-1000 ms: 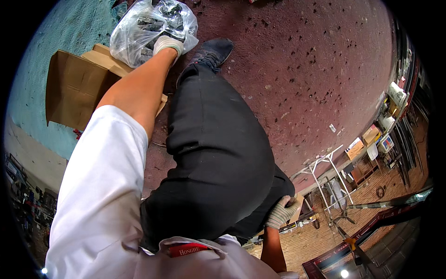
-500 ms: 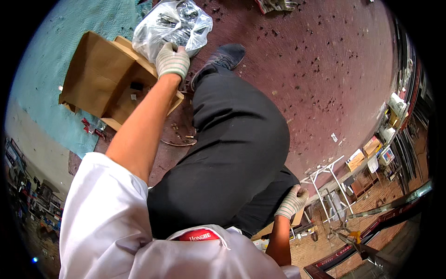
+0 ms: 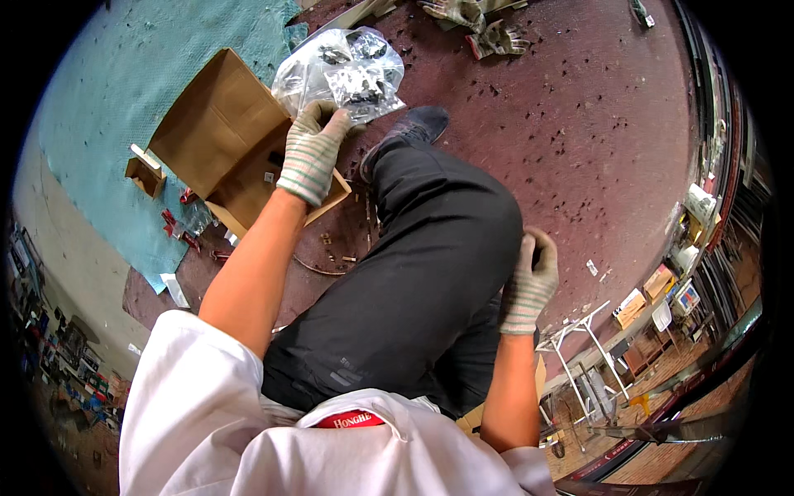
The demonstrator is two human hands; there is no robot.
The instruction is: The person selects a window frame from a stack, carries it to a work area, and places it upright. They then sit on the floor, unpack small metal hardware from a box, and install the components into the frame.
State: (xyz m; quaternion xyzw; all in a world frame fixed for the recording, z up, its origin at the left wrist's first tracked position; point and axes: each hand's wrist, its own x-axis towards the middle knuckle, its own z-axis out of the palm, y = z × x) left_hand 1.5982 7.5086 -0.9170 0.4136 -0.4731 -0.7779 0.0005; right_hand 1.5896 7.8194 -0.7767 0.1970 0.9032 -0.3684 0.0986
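Note:
My left hand (image 3: pixel 311 155), in a striped knit glove, is pinched at the near corner of a small clear plastic bag (image 3: pixel 364 89) with dark parts inside. This bag lies over a larger clear plastic bag (image 3: pixel 302 78) that also holds dark parts. Just left of the hand stands an open brown cardboard box (image 3: pixel 219 124), its flap raised and a small dark piece inside. My right hand (image 3: pixel 531 285), gloved alike, is beside my bent knee. Its fingers are curled with a gap to the thumb, and nothing shows in them.
Several work gloves (image 3: pixel 488 33) lie on the dark red floor (image 3: pixel 595 165) ahead, which is strewn with dark bits. A teal sheet (image 3: pixel 107 140) spreads at the left, bearing a small cardboard box (image 3: pixel 146 175). A white metal frame (image 3: pixel 583 355) stands to the right.
My left hand has drawn back slightly, and the small bag now shows at its fingertips. My right hand has moved forward from beside my hip to my knee.

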